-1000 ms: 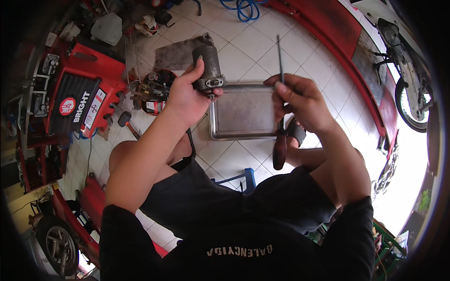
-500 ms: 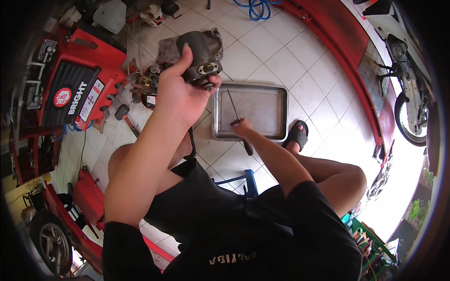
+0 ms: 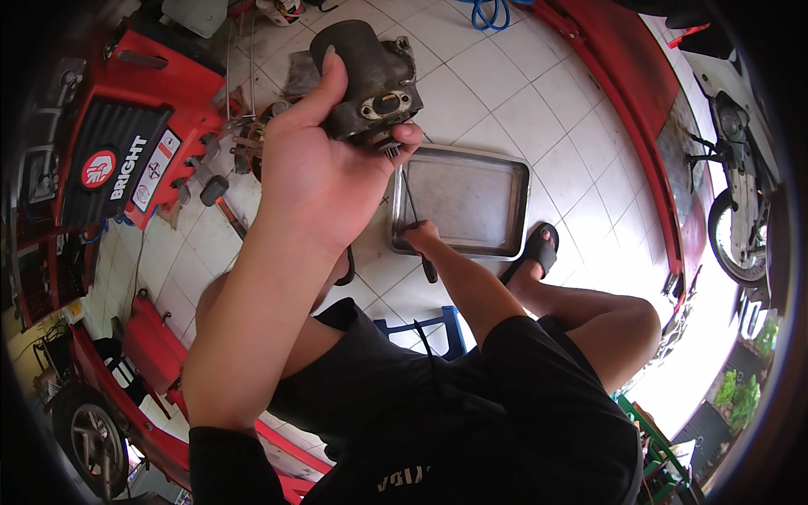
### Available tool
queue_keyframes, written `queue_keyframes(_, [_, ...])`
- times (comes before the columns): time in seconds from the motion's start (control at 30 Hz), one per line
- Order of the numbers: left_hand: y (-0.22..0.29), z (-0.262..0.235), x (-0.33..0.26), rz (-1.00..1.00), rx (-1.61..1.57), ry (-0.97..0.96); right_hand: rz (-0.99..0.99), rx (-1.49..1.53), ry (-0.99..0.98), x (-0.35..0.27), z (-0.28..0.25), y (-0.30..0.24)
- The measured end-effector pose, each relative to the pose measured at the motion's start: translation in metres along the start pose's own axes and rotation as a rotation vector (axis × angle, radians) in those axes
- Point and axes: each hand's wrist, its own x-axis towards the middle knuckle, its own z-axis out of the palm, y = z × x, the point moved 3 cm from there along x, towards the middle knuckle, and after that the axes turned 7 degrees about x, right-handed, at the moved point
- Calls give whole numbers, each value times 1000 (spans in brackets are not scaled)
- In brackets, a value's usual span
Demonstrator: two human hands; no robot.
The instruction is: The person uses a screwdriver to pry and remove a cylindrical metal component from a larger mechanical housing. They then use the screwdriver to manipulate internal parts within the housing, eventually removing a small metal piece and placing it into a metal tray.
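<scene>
While the left hand (image 3: 316, 168) grips an engine part (image 3: 370, 80), the right hand (image 3: 423, 234) apparently clasps a screwdriver (image 3: 414, 220) above the tiled floor (image 3: 522, 109).

Quick count of what was in the shot: one grimy engine part (image 3: 370, 80), gripped in one raised left hand (image 3: 324, 168), and one screwdriver (image 3: 412, 215) held by one right hand (image 3: 425, 237). There was one metal tray (image 3: 461, 198) on the tiled floor. One black sandal (image 3: 534, 250) was showing, on one foot. One blue stool (image 3: 429, 330) sat under the person. One red machine (image 3: 126, 126) stood on the left, and one blue hose (image 3: 490, 13) lay coiled at the top. Motorbike wheels: two, one wheel (image 3: 736, 236) on the right and one wheel (image 3: 88, 446) at the lower left. Small loose bits near the red machine were too jumbled to count.
</scene>
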Motion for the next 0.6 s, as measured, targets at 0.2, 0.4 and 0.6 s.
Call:
queue_keyframes(0.2, [-11, 4, 11, 29, 161, 1, 82, 476, -271, -10, -54, 3])
queue_keyframes(0.4, [-26, -2, 9, 42, 249, -256, -235, 777, -471, -178, -207, -121])
queue_keyframes(0.6, [-55, 24, -16, -93, 155, -498, -473, 488, -414, -297, -298, -134])
